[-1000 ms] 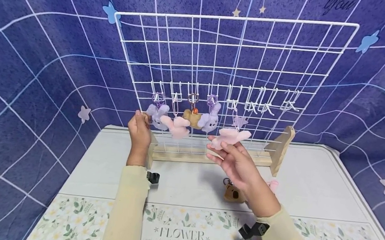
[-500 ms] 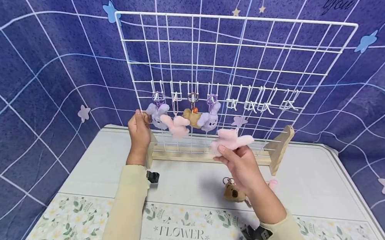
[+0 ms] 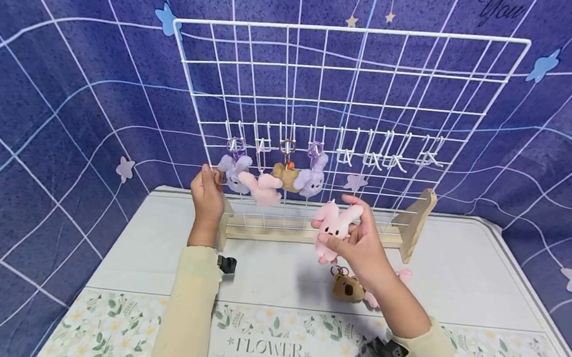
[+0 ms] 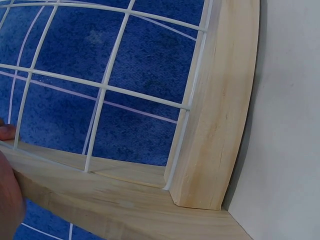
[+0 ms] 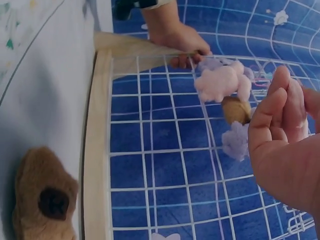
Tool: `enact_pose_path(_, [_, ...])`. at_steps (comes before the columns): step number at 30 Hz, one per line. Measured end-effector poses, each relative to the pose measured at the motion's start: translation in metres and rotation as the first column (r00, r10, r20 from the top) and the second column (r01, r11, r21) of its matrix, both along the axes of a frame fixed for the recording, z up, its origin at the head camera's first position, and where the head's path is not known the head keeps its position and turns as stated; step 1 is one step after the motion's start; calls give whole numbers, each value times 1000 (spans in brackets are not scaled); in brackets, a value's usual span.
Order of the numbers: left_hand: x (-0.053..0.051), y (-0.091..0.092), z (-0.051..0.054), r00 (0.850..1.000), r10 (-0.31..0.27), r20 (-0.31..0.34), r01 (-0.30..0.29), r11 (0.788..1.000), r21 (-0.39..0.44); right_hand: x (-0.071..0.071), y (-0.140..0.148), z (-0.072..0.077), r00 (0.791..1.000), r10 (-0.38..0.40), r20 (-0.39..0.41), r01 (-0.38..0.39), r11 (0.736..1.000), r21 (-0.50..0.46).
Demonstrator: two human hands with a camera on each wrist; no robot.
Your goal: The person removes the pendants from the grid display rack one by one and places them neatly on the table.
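Observation:
My right hand (image 3: 362,244) pinches a pink plush bunny (image 3: 335,229) between thumb and fingers, its face towards me, in front of the lower grid. In the right wrist view the same hand (image 5: 285,145) is curled round the plush, which is mostly hidden. My left hand (image 3: 208,197) grips the left edge of the white wire grid (image 3: 323,64). Beside it hang a purple plush (image 3: 236,173), a pink plush (image 3: 263,189), a brown plush (image 3: 285,176) and another purple plush (image 3: 310,182) on hooks.
Several bare white hooks (image 3: 395,159) hang on the grid's right half. Wooden feet, such as the right one (image 3: 417,225), hold the grid up. A brown bear plush (image 3: 348,288) lies on the table (image 3: 265,283), with pink plush partly behind my right forearm.
The pink bunny has come down off its hook in my right hand and turned from back to face. My left hand has stayed on the grid's edge.

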State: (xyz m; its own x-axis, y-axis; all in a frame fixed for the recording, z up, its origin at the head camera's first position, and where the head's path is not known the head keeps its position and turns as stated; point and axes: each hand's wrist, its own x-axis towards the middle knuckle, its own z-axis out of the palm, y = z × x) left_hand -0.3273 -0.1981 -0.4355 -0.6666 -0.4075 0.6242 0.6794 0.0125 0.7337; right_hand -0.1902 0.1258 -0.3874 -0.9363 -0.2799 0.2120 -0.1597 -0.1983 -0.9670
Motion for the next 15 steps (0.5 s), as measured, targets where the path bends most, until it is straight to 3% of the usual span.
enact_pose_path(8, [0, 1, -1, 1000, -24, 8, 24, 999, 42, -2, 4, -11, 995, 78, -59, -75, 996, 45])
enact_pose_path(11, [0, 1, -1, 1000, -27, 9, 27, 999, 42, -4, 5, -13, 996, 68, -63, -64, 996, 62])
enact_pose_path(15, [-1, 1, -1, 1000, -27, -1, 27, 999, 39, -5, 6, -14, 999, 24, -35, -18, 988, 156])
